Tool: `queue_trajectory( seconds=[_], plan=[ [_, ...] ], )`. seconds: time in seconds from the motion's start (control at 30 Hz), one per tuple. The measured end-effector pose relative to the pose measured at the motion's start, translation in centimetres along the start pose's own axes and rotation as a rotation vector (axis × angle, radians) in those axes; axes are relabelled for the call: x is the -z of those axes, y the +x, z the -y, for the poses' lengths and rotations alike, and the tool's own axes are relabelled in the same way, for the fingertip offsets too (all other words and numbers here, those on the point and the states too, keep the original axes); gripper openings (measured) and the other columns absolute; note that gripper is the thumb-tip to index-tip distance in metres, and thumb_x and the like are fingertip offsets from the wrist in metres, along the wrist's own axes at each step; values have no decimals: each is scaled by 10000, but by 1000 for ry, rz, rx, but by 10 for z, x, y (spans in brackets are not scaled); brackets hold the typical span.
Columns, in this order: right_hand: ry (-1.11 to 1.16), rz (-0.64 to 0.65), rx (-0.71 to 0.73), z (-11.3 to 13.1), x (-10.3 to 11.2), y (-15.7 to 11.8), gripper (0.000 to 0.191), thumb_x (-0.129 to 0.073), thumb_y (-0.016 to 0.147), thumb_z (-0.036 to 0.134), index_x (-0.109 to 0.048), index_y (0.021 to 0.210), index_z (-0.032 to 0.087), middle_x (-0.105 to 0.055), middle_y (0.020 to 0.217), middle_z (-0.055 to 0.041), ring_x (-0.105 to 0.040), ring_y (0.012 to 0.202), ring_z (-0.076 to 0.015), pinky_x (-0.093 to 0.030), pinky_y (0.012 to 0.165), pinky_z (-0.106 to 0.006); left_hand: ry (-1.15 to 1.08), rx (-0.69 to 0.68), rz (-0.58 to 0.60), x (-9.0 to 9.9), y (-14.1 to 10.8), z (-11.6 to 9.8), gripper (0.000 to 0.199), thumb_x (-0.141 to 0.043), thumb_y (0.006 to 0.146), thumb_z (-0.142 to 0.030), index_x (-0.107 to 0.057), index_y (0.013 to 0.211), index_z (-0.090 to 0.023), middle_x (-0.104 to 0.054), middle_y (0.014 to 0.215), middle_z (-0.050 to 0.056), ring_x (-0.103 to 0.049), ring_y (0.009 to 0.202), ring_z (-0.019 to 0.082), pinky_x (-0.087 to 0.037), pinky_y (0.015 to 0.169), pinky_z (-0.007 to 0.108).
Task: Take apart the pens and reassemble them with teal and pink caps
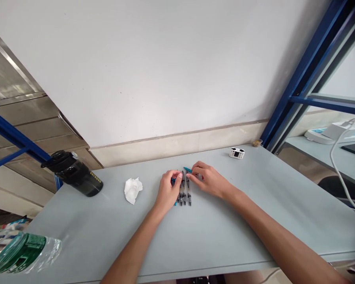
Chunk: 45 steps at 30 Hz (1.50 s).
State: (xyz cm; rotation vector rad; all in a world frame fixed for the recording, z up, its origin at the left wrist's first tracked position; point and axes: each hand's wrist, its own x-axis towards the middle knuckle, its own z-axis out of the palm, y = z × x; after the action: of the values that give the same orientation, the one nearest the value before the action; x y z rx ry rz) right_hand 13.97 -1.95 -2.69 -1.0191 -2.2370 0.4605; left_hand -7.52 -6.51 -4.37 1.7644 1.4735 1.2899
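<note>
Several slim pens [184, 197] with dark tips and clear barrels lie side by side on the grey table. My left hand [169, 187] curls round the left side of this row, its thumb and fingertips at the pens' upper ends, covering some of them. My right hand [208, 179] is at the right side, with its thumb at the upper end of the rightmost pen [189, 197]. Under its bent fingers a teal pen [187, 170] lies slanted, partly hidden. A bit of red shows beneath that hand too.
Crumpled white tissue [133, 190] lies left of the pens. A black bottle [77, 173] and a clear bottle with a green label [26, 252] are farther left. Toward the wall stand a small white device [237, 153] and a small tub [257, 142]. Blue frame posts [301, 75] rise at right.
</note>
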Motion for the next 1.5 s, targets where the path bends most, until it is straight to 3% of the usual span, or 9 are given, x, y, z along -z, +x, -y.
queue_trajectory(
  seconds=[0.13, 0.27, 0.37, 0.5, 0.67, 0.8, 1.0, 1.23, 1.5],
  plan=[
    [-12, 40, 2, 2, -3, -2, 367, -517, 1114, 475, -734, 944, 232, -651, 1195, -107, -564, 650, -154, -507, 739, -390, -39, 26, -7, -3, 2, 3, 319, -576, 1084, -513, -742, 1098, -241, -789, 1148, 85, -713, 1112, 254, -521, 993, 364],
    [-48, 108, 20, 8, -4, -4, 351, -555, 1098, 535, -730, 1038, 237, -631, 1251, -104, -545, 609, -126, -508, 715, -376, -103, 63, -1, -3, 2, 2, 362, -571, 1082, -549, -734, 1119, -228, -790, 1122, 84, -721, 1082, 245, -526, 968, 350],
    [-72, 146, 4, 14, -3, -5, 391, -531, 1101, 593, -715, 1151, 251, -631, 1266, -94, -579, 641, -132, -510, 705, -356, -120, 70, -25, 0, 2, -2, 389, -561, 1082, -567, -733, 1121, -220, -791, 1115, 83, -722, 1067, 243, -524, 929, 336],
    [-34, 151, -7, 17, -1, -4, 429, -438, 1135, 597, -684, 1120, 246, -640, 1188, -82, -652, 779, -182, -537, 782, -364, -81, 46, -96, 8, 4, -7, 391, -551, 1086, -565, -741, 1104, -224, -795, 1102, 80, -720, 1071, 243, -505, 937, 331],
    [52, 30, 13, 15, 8, 0, 392, -369, 1169, 527, -648, 1126, 256, -650, 1167, -79, -666, 906, -216, -530, 886, -393, -68, 61, -175, 16, 6, -10, 368, -546, 1090, -550, -739, 1098, -236, -794, 1132, 75, -722, 1075, 243, -490, 969, 344],
    [85, -186, -21, 11, 16, 4, 372, -337, 1179, 495, -611, 1110, 253, -645, 1113, -76, -630, 944, -230, -496, 875, -390, -48, 88, -263, 21, 6, -10, 377, -516, 1100, -560, -732, 1114, -250, -784, 1161, 76, -708, 1084, 251, -478, 985, 370],
    [143, -480, -79, -2, 21, 8, 348, -384, 1168, 493, -551, 981, 252, -582, 923, -32, -552, 827, -217, -438, 787, -368, -35, 83, -420, 28, 7, -6, 389, -494, 1096, -588, -695, 1117, -256, -769, 1204, 81, -680, 1114, 261, -466, 1001, 391],
    [137, -468, -89, -15, 13, 9, 340, -401, 1161, 495, -556, 979, 253, -586, 916, -24, -549, 819, -217, -421, 749, -363, -58, 92, -420, 27, 7, -2, 430, -492, 1078, -644, -684, 1111, -261, -767, 1215, 89, -674, 1135, 282, -460, 1021, 422],
    [130, -436, -104, -12, 13, 8, 355, -412, 1151, 512, -556, 949, 259, -593, 902, -29, -561, 803, -217, -430, 691, -357, -73, 73, -421, 26, 5, -4, 437, -515, 1066, -658, -691, 1100, -260, -766, 1230, 101, -686, 1168, 283, -494, 1009, 420]
  ],
)
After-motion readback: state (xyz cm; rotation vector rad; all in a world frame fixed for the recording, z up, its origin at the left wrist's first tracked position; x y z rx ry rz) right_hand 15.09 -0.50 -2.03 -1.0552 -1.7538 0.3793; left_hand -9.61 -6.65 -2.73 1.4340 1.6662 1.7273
